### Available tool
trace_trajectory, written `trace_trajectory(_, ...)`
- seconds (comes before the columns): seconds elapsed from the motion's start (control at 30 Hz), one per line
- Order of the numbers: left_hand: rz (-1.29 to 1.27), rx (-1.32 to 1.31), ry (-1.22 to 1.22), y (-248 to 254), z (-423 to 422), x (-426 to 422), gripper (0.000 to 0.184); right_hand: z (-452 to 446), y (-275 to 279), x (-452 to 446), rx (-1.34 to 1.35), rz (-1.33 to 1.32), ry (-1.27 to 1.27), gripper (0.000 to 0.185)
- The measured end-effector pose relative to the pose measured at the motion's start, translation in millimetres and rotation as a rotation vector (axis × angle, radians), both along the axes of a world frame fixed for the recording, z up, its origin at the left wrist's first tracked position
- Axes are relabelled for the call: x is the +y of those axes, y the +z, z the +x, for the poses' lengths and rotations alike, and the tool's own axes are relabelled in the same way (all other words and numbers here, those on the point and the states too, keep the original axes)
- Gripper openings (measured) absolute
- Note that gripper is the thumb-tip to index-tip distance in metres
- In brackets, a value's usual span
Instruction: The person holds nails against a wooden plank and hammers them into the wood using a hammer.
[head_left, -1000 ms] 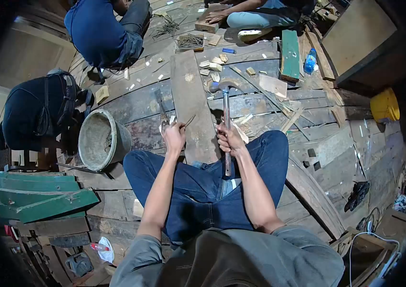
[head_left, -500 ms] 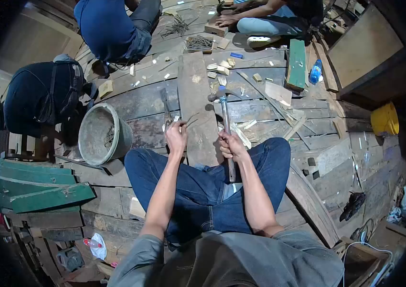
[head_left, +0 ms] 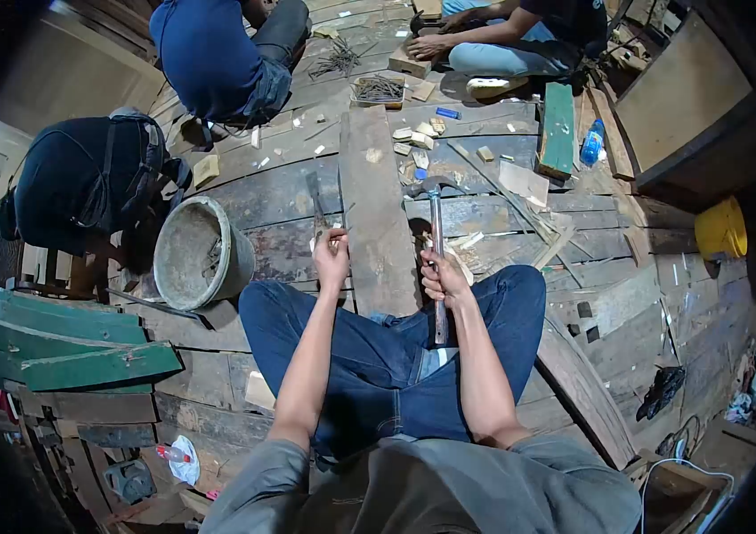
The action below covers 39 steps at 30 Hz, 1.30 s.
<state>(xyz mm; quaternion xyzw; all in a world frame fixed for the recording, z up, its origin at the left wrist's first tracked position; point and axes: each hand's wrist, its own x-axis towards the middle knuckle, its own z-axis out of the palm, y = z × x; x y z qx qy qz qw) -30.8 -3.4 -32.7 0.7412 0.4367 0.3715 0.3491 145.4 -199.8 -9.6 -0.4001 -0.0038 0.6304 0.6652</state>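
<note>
My right hand (head_left: 444, 277) is wrapped around the handle of a claw hammer (head_left: 436, 218), whose head points away from me, above the floor. My left hand (head_left: 331, 258) is pinched at the left edge of a long wooden plank (head_left: 380, 200). From its fingertips a thin nail (head_left: 348, 214) sticks up, small and hard to see. Just beyond that hand lies a narrow tool that looks like a chisel (head_left: 317, 198). Wood chips (head_left: 467, 241) are scattered to the right of the hammer.
A grey bucket (head_left: 202, 254) stands to my left, near green boards (head_left: 84, 347). Farther off are a tray of nails (head_left: 378, 89), wood blocks (head_left: 415, 135), a green beam (head_left: 556, 129) and a yellow bucket (head_left: 721, 229). Two people (head_left: 209, 58) (head_left: 511, 44) sit ahead.
The nail in my left fingers, earlier tilted rightward over the plank and plainly bent, now stands more upright. The hammer stays in my right hand. The whole view has shifted slightly.
</note>
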Motion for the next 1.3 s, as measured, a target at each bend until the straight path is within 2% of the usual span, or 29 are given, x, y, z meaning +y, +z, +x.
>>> trace_trajectory(0.13, -0.636, -0.347, 0.005, 5, 2, 13, 0.018, 0, 7, 2, 0.024, -0.026, 0.005, 0.020)
trace_trajectory(0.17, -0.760, -0.501, -0.035, 10, 0, 14, 0.022, 1, 6, 1, 0.062, -0.003, 0.025, 0.022)
trace_trajectory(0.3, -0.837, -0.664, -0.087, 25, -7, 17, 0.023, -1, 7, 6, 0.077, -0.011, 0.018, 0.024)
trace_trajectory(0.4, -0.844, -0.764, -0.086, 29, -8, 13, 0.020, -2, 8, 5, 0.078, 0.011, 0.017, 0.025)
trace_trajectory(0.57, -0.846, -0.768, -0.064, 23, -8, 14, 0.020, -1, 7, 5, 0.083, -0.003, 0.030, 0.021)
trace_trajectory(0.93, -0.795, -0.673, 0.006, 15, -9, 18, 0.023, -1, 1, 6, 0.027, -0.035, 0.008, 0.021)
trace_trajectory(1.07, -0.609, -0.432, 0.004, 6, -9, 26, 0.025, -4, 4, 3, 0.092, -0.006, 0.008, 0.017)
trace_trajectory(1.13, -0.508, -0.400, 0.100, 2, 0, 28, 0.025, -2, -8, 8, 0.091, -0.015, 0.066, 0.016)
trace_trajectory(1.2, -0.270, -0.433, -0.022, -1, 3, 28, 0.024, -6, -13, 7, 0.005, -0.086, 0.046, 0.014)
trace_trajectory(1.23, -0.325, -0.455, -0.037, 16, 7, 23, 0.023, -4, -13, 8, -0.002, -0.072, 0.063, 0.013)
trace_trajectory(1.3, -0.264, -0.359, -0.082, 15, 5, 25, 0.022, -11, -10, 10, -0.036, -0.103, 0.064, 0.012)
